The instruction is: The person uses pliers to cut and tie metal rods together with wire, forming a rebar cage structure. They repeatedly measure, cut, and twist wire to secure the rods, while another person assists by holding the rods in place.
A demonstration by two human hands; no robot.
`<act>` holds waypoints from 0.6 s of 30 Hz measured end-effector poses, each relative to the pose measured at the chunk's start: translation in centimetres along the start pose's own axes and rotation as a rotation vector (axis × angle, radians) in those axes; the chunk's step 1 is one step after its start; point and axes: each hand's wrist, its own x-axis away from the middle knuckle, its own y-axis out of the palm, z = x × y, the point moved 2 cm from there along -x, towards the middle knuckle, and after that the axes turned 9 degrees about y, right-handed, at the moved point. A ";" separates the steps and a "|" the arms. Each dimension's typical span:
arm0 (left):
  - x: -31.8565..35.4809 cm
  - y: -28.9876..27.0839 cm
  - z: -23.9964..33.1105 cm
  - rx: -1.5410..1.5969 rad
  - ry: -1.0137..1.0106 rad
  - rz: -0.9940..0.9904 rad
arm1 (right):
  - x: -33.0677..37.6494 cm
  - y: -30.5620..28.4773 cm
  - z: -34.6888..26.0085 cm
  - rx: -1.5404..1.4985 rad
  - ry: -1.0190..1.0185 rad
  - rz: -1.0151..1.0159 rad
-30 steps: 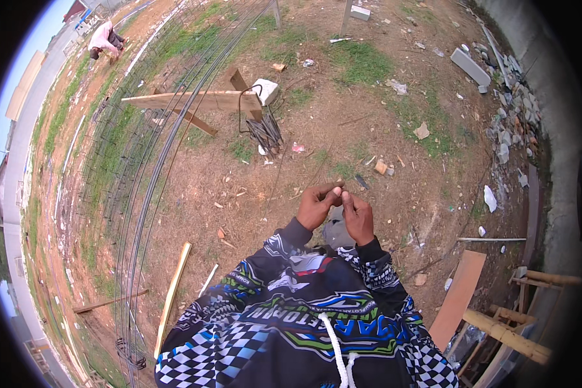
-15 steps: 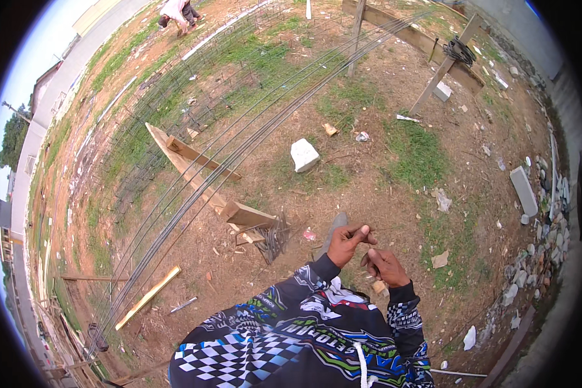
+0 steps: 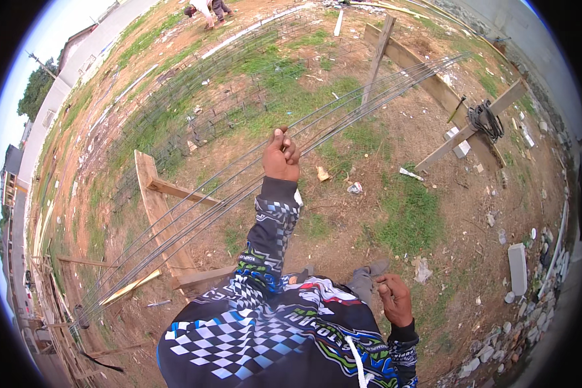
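Note:
My left hand (image 3: 282, 157) is stretched forward with its fingers curled together. It is right at the uppermost of several long thin steel bars (image 3: 343, 100); whether the fingers grip that bar or something thinner cannot be made out. The bars run slanting from near left to far right across wooden supports. My right hand (image 3: 396, 299) hangs low on the right, near my shoe (image 3: 376, 268), fingers bent in toward the thumb. Anything pinched there is too small to see.
At left a wooden trestle (image 3: 165, 220) stands under the bars, and a plank frame (image 3: 420, 77) is at the far right. Coiled dark wire (image 3: 485, 121) hangs on its post. A white block (image 3: 517, 268) and rubble line the right wall. Another person (image 3: 208, 11) bends over at the far edge.
My hands were close together in front of me and are now apart. The left has reached forward to the bars; the right has dropped slightly. My view has shifted.

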 end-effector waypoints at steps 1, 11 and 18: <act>-1.3 0.5 -1.2 0.008 -0.011 0.010 | -1.9 -1.9 -1.0 0.058 -0.121 0.024; -4.7 9.5 -9.4 0.266 0.125 0.003 | -20.1 -21.8 1.6 -0.111 -0.075 -0.307; -10.5 14.9 -11.0 0.224 0.310 -0.128 | -29.5 -26.4 4.0 -0.056 -0.234 -0.667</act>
